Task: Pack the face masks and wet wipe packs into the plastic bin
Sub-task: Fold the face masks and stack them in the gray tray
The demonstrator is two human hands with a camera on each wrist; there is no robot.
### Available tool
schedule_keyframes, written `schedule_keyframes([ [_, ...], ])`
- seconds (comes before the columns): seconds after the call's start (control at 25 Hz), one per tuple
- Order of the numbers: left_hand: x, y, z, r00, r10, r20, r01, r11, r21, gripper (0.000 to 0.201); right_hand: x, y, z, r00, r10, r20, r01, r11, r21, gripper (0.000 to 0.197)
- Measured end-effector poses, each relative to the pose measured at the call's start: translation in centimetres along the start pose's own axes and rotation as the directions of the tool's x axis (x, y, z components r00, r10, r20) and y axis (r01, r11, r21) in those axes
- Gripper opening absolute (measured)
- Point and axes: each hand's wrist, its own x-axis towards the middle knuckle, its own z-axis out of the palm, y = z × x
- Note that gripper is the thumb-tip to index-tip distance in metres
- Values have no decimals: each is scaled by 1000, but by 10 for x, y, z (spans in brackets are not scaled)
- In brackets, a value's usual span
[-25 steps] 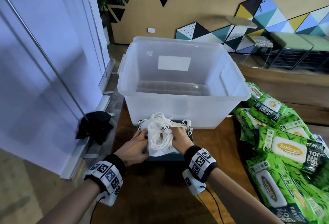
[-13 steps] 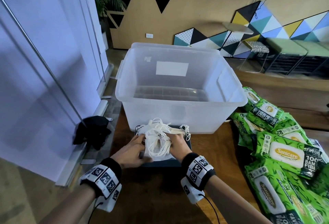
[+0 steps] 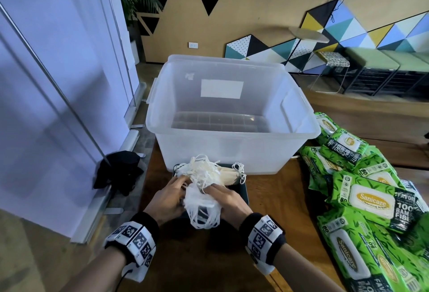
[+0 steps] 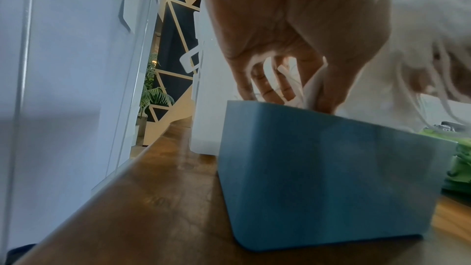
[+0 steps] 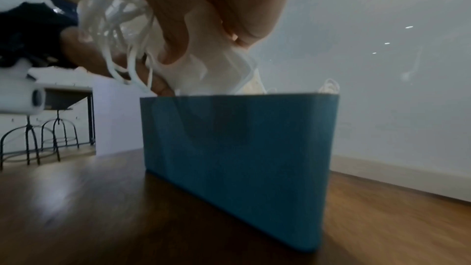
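- White face masks (image 3: 202, 201), a tangled bundle, sit bunched between both hands over the small blue box (image 4: 331, 168)
- Left hand (image 3: 166, 201) and right hand (image 3: 228, 200) both curl round the bundle, gripping it
- Next, I'd say: lift into the clear plastic bin (image 3: 232, 143) just behind
- Wet wipe packs (image 3: 371, 201) wait untouched, rightward
- Box contents hidden; mask count unclear

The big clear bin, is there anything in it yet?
No, the plastic bin shows only its bare floor; the face masks are outside it.
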Motion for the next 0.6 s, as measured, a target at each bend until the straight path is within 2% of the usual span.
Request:
schedule_keyframes([
  [0.08, -2, 3, -2, 997, 80, 24, -82, 992, 96, 25, -13, -3, 6, 998, -43, -55, 39, 997, -72, 34],
  [0.12, -3, 4, -4, 995, 85, 46, -90, 989, 121, 21, -17, -1, 8, 996, -25, -85, 19, 997, -74, 34],
  [0.28, -4, 7, -9, 995, 69, 70, -79, 985, 152, 24, -18, 10, 14, 988, 72, -133, -84, 993, -82, 22],
  [0.44, -1, 8, -12, 991, 63, 115, -85, 976, 200, 31, -12, 15, 9, 982, 171, -79, -173, 985, -16, 20],
  [0.52, -2, 10, -13, 991, 51, 123, -76, 975, 207, 30, -13, 15, 6, 986, 128, -103, -138, 986, -94, 20],
  [0.6, -2, 11, -13, 992, 37, 121, -62, 977, 206, 26, -14, 14, 7, 988, 64, -142, -87, 982, -168, 28],
])
